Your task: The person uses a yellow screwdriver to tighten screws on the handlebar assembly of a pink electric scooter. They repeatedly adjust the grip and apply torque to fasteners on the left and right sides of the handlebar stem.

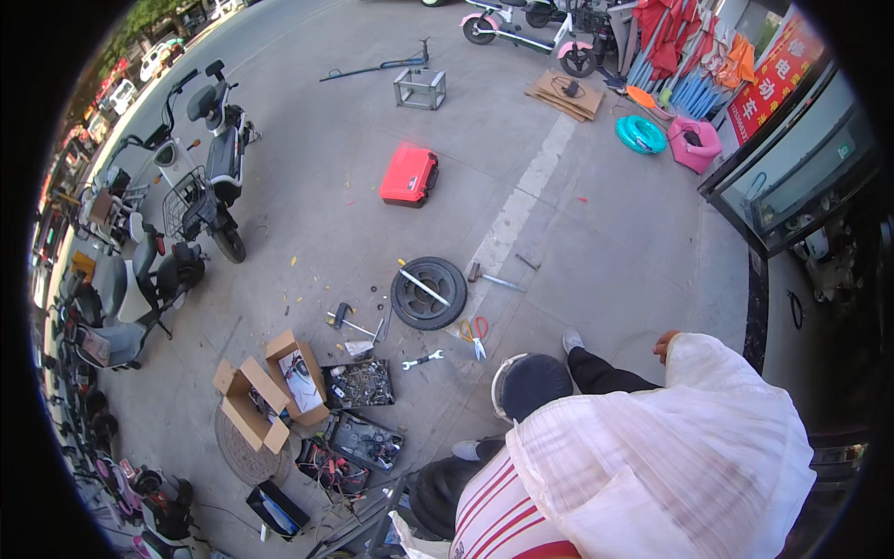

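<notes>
My right hand [665, 347] shows only in part, beyond the edge of a loose white sleeve [670, 429]. Its fingers look curled in, with no object visible in them, and it is just above my dark-trousered right leg [605, 370]. My left hand is out of view. Nearest to the right hand is a round black-topped stool [535, 387], left of that leg. Farther left on the pavement lie red-and-yellow-handled scissors [477, 337], an open-ended wrench [423, 360] and a hammer [495, 278]. A wheel with a black tyre [428, 321] lies flat, a pale rod [424, 287] across it.
Open cardboard boxes [251, 410] and a tray of small parts [361, 384] stand at left. Beyond the wheel are a red case [408, 175] and a metal frame [420, 89]. Parked scooters [223, 154] line the left; a glass door [801, 177] is at right.
</notes>
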`<state>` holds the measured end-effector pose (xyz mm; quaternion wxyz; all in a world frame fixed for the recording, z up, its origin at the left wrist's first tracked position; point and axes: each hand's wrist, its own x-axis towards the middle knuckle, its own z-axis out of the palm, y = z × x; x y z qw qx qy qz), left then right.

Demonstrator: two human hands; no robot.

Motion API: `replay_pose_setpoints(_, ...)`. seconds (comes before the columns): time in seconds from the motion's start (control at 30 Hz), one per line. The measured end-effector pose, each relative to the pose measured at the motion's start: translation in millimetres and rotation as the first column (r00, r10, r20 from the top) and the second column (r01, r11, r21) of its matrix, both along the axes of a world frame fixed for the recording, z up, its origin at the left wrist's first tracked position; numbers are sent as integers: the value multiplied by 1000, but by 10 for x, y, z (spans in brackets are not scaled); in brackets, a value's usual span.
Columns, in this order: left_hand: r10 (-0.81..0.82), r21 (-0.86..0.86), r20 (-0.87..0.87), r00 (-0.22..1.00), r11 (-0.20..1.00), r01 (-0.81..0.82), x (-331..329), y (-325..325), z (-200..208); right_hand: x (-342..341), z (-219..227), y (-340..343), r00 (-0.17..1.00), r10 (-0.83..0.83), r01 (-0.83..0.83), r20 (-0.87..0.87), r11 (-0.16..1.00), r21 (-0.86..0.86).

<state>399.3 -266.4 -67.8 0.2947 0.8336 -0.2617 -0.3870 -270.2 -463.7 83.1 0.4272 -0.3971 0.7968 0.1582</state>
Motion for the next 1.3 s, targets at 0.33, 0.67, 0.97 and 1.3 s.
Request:
replay_pose_setpoints(0.33, -203, 60, -105, 974, 976, 210, -2312, -2646, 994, -2059, -1319, -390, 842, -412, 514, 348, 806, -292)
replay_pose_setpoints(0.67, -454, -168, -256, 853, 890, 423, -3719, -5372, 1127, -3388, -1625, 2202, 591, -807, 807, 10, 590, -18)
replay_pose_setpoints(0.97, -748, 58, 118, 653, 662, 747, -5349, -6820, 649, -3231, -1190, 850, 163, -910, 980, 381, 194, 43)
replay_pose_setpoints(1.3, -714, 389, -75, 696, 621, 680, -5981, -6895, 616, -5086, -1240, -1194, 457, -851, 889, 258, 449, -90)
